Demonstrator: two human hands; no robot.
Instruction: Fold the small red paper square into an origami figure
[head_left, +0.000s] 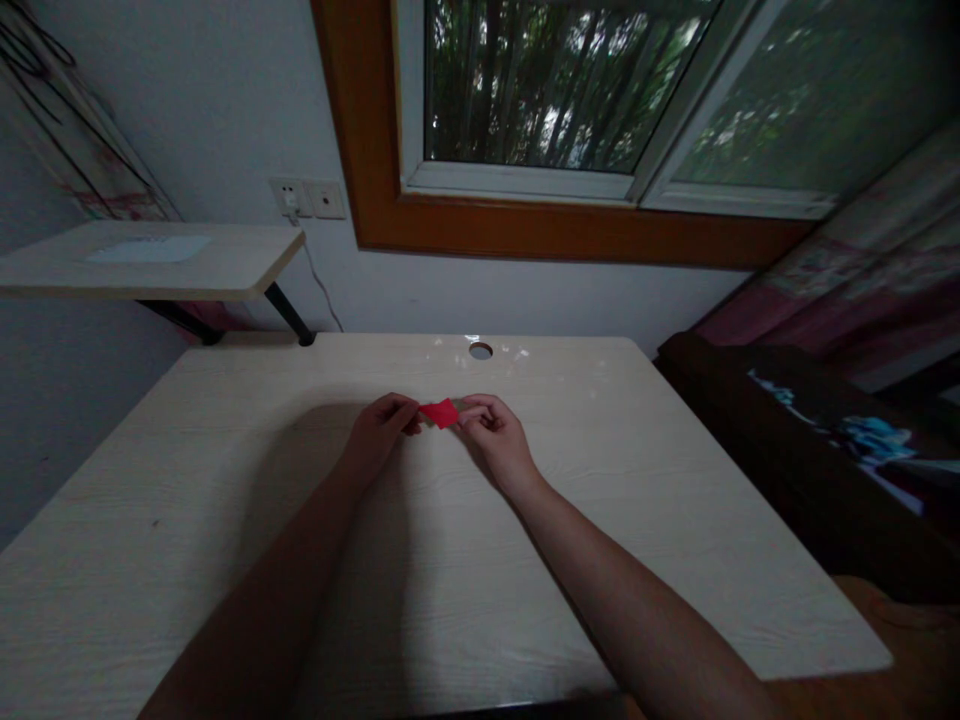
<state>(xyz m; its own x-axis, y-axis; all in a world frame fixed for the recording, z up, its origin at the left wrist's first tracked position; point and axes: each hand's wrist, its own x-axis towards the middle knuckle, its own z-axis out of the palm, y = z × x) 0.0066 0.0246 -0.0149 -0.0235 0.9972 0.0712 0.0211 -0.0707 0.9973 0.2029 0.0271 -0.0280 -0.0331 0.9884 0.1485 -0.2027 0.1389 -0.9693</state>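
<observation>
A small piece of red folded paper point(441, 413) is held between my two hands over the pale wooden table. My left hand point(380, 428) pinches its left end between thumb and fingers. At the opposite end, the thumb and fingertips of my right hand point(499, 435) close on its right corner. The paper looks pointed at the left and wider at the right, with angled edges. Its underside is hidden from me.
The pale desk point(660, 560) has a round cable hole point(481, 351) near its back edge. A raised shelf point(247, 270) on black legs stands at the back left, with a white sheet point(150, 249) on it. A dark cloth-strewn surface point(810, 450) lies at the right.
</observation>
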